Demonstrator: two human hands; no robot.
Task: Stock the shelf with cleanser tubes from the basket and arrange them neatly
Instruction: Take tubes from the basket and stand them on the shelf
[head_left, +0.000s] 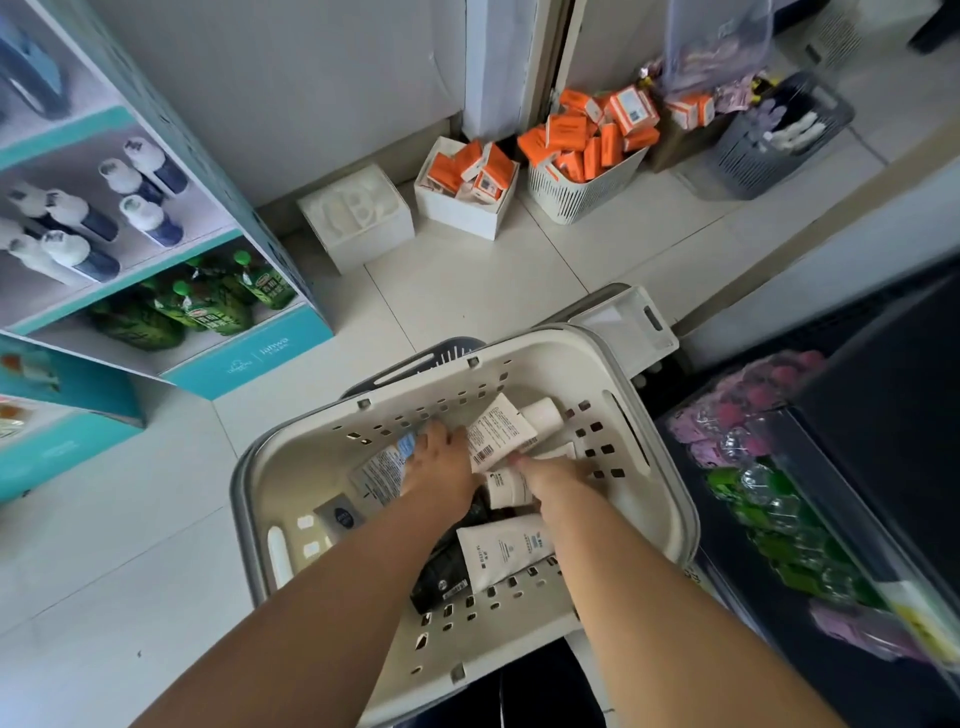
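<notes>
Left grip (441, 460) rests with fingers extended inside the basket (291, 457), enclosing nothing. Right grip (550, 475) sits just beside it; its fingers are bent downward and hidden, so I cannot tell whether they hold anything. A white tube (498, 431) with a barcode lies between both grips and just ahead of them. Its long axis runs diagonally, with the flat end near my right fingertips and the cap (543, 415) pointing away to the right. My judgement is that the right grip is better placed to take it. The shelf (171, 291) stands well apart to the left, so the tube must cross my body.
</notes>
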